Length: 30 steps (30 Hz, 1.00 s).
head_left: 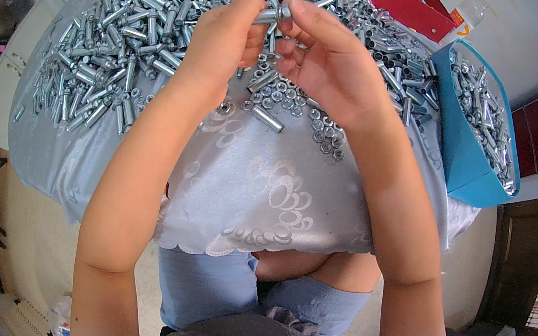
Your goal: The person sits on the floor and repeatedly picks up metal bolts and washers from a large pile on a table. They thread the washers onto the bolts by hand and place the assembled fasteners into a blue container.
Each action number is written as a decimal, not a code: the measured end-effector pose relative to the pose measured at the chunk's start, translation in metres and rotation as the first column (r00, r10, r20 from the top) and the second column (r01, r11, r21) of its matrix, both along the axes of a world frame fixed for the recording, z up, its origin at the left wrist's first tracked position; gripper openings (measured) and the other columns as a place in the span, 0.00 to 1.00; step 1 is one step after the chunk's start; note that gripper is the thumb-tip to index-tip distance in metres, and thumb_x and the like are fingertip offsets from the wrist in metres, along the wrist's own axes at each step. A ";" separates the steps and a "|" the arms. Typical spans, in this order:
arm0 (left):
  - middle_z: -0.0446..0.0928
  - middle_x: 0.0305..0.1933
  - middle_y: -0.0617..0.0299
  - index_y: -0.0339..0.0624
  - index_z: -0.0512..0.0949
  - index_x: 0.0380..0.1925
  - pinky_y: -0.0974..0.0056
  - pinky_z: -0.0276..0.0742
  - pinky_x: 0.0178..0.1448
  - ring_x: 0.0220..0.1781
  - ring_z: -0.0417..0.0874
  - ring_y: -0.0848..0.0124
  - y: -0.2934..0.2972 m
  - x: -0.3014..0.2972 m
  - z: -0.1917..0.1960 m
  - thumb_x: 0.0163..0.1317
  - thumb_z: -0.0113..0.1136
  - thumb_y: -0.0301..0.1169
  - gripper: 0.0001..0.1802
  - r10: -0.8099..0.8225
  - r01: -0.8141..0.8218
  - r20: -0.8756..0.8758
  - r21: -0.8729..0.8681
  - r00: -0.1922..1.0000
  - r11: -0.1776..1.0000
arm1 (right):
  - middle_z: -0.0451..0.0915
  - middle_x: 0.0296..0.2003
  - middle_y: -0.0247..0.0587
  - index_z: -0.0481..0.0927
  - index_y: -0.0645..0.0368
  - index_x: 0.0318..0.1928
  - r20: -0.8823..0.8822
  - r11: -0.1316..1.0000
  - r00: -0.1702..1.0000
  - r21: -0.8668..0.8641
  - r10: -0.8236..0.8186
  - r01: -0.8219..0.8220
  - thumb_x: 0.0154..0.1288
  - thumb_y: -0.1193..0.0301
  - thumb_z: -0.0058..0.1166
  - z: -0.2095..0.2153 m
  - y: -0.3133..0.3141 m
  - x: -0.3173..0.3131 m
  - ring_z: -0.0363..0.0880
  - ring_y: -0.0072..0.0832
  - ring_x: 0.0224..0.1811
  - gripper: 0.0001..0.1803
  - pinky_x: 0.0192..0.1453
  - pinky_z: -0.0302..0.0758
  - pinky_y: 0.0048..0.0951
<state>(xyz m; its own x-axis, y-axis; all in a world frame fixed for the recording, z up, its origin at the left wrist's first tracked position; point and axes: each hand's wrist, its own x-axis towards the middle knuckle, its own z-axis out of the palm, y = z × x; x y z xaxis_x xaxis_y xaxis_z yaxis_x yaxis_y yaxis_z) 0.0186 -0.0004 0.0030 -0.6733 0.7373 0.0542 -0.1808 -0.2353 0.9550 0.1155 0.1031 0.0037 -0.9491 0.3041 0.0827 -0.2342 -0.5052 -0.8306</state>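
Over the heaped table, my left hand is closed around a shiny metal sleeve anchor bolt that points to the right. My right hand pinches a hex nut at the bolt's right end with thumb and forefinger; its other fingers curl beneath. Whether the nut is threaded on cannot be made out. Below the hands, loose hex nuts lie in a patch on the silvery tablecloth. A single metal sleeve rests just in front of them.
A big pile of anchor bolts spreads across the table's left and far side. At the right edge stands a blue fabric bin filled with similar parts. Behind are a red box and a clear plastic bottle.
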 end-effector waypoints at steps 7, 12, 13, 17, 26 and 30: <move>0.50 0.10 0.74 0.53 0.53 0.10 0.72 0.46 0.18 0.11 0.48 0.81 0.000 0.000 0.001 0.58 0.44 0.38 0.20 -0.056 0.051 0.180 0.034 0.982 0.998 | 0.78 0.28 0.32 0.79 0.62 0.40 -0.250 0.765 0.906 0.485 -0.342 0.423 0.57 0.68 0.56 0.000 -0.012 -0.005 0.71 0.15 0.28 0.13 0.35 0.68 0.16; 0.49 0.10 0.75 0.53 0.53 0.09 0.73 0.46 0.18 0.11 0.48 0.81 0.000 0.000 0.002 0.57 0.45 0.39 0.20 -0.017 0.020 0.128 -0.022 0.992 1.000 | 0.79 0.26 0.35 0.79 0.65 0.33 -0.307 0.644 0.877 0.596 -0.370 0.480 0.55 0.69 0.58 -0.001 -0.006 -0.004 0.73 0.16 0.28 0.10 0.33 0.70 0.18; 0.50 0.10 0.75 0.53 0.53 0.09 0.73 0.46 0.18 0.11 0.48 0.82 0.000 -0.001 0.002 0.56 0.45 0.39 0.20 -0.004 0.009 0.116 -0.038 0.993 0.999 | 0.78 0.25 0.35 0.79 0.66 0.32 -0.318 0.596 0.869 0.635 -0.378 0.491 0.55 0.69 0.58 -0.001 -0.005 -0.004 0.73 0.16 0.27 0.11 0.32 0.70 0.18; 0.50 0.10 0.75 0.54 0.53 0.09 0.73 0.46 0.18 0.11 0.48 0.82 0.001 -0.002 0.000 0.56 0.46 0.39 0.20 0.042 -0.036 0.068 -0.093 0.997 0.995 | 0.76 0.21 0.33 0.77 0.65 0.27 -0.255 0.526 0.875 0.717 -0.411 0.457 0.55 0.66 0.58 -0.001 -0.003 -0.003 0.69 0.14 0.24 0.13 0.28 0.67 0.18; 0.50 0.09 0.76 0.54 0.54 0.09 0.73 0.47 0.17 0.10 0.49 0.82 0.001 -0.008 -0.004 0.56 0.46 0.40 0.20 0.023 -0.016 0.072 -0.096 0.997 0.995 | 0.76 0.22 0.33 0.78 0.66 0.29 -0.237 0.566 0.904 0.715 -0.357 0.411 0.53 0.67 0.59 0.002 -0.001 0.000 0.70 0.15 0.24 0.12 0.29 0.68 0.18; 0.51 0.09 0.76 0.54 0.54 0.09 0.74 0.48 0.17 0.10 0.49 0.82 0.001 -0.009 -0.004 0.57 0.45 0.39 0.20 0.013 -0.005 0.105 -0.084 0.994 0.996 | 0.78 0.25 0.35 0.79 0.66 0.32 -0.343 0.558 0.894 0.698 -0.289 0.449 0.51 0.71 0.60 -0.002 0.005 -0.004 0.71 0.16 0.25 0.11 0.32 0.70 0.19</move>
<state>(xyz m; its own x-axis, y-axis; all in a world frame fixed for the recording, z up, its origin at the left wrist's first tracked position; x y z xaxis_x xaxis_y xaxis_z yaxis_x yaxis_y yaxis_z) 0.0095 0.0009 -0.0006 -0.6788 0.7302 -0.0786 -0.2793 -0.1577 0.9472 0.1110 0.1078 0.0017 -0.7124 0.3798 0.5901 -0.4276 0.4318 -0.7942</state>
